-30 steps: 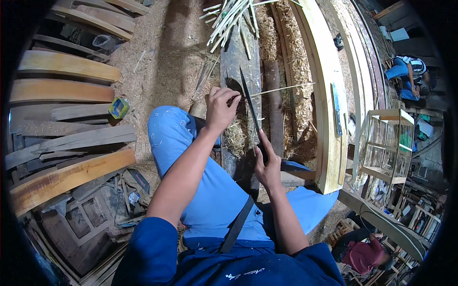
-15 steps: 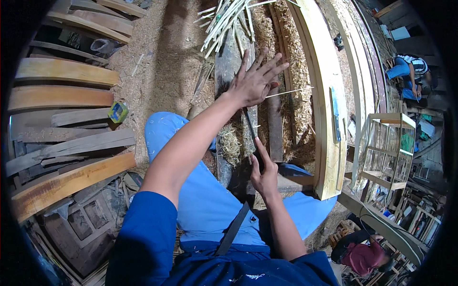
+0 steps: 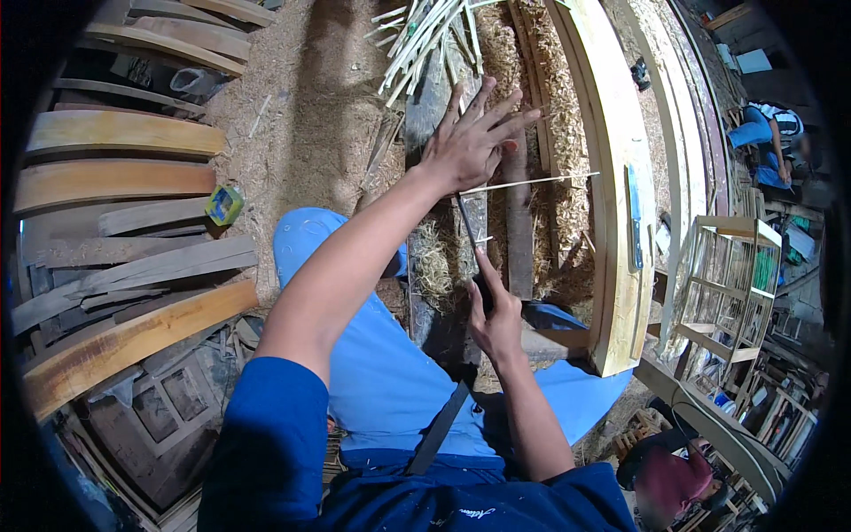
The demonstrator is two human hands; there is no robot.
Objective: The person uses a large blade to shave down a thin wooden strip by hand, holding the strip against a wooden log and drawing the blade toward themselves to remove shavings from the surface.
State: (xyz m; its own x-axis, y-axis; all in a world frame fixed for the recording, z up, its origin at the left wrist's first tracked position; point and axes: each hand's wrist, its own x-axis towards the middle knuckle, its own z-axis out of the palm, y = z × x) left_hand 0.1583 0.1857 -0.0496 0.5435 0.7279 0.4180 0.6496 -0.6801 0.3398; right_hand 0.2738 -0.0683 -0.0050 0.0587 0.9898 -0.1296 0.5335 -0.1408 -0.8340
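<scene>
My left hand (image 3: 476, 140) is stretched forward over a narrow wooden plank (image 3: 432, 106), its fingers spread and palm downward. A thin pale stick (image 3: 541, 181) pokes out to the right from beneath the heel of this hand. My right hand (image 3: 498, 321) is nearer my lap, closed around a slim dark tool (image 3: 467, 219) that looks like a long narrow blade. The tool's far end reaches up to the left wrist and touches or nearly touches the stick; the exact contact is hidden. Curly shavings (image 3: 434, 266) lie on the plank left of the tool.
Beyond my left hand lies a loose bundle of pale sticks (image 3: 434, 40). To the right runs a thick pale beam (image 3: 612, 293) with a blue-handled tool (image 3: 636, 217) on it. Curved boards (image 3: 124, 182) line the left. Other people (image 3: 767, 142) sit at the right.
The view has shifted slightly. The thin stick lies closer to my left wrist, and more of its length shows. My left hand stays spread; my right hand keeps hold of the dark tool.
</scene>
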